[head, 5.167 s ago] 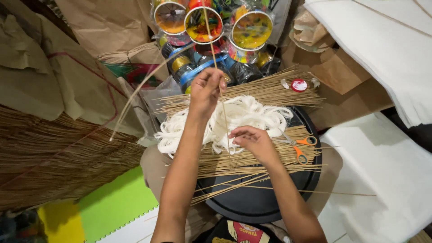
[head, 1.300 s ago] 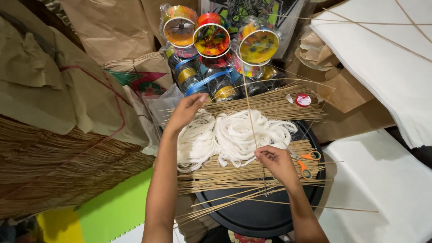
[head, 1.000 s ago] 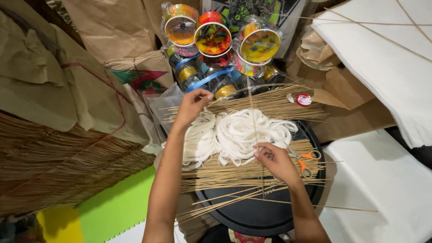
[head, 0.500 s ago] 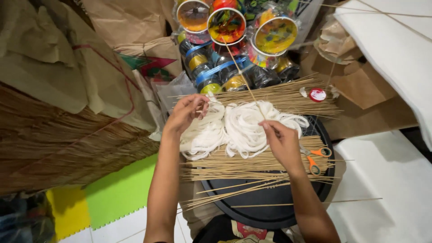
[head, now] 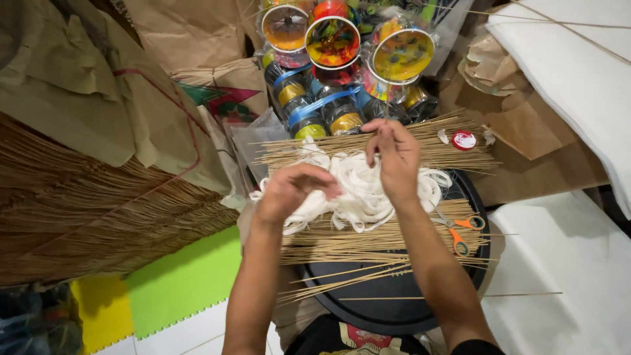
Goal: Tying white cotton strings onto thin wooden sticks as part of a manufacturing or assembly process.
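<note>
On the round black tray (head: pixel 394 309), thin bamboo sticks (head: pixel 368 240) lie crosswise, nearest me. Beyond them sits the white string pile (head: pixel 361 194). My left hand (head: pixel 292 190) rests on its left side, fingers loosely curled; my right hand (head: pixel 394 154), farther out, pinches a strand upward.

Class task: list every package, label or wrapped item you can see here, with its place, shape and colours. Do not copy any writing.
Spools: top centre, round, bagged, orange, red, yellow.
Round label: right of sticks, red and white.
Brown paper bags: top left, crumpled.
Printed paper: left of spools, green and red.
</note>
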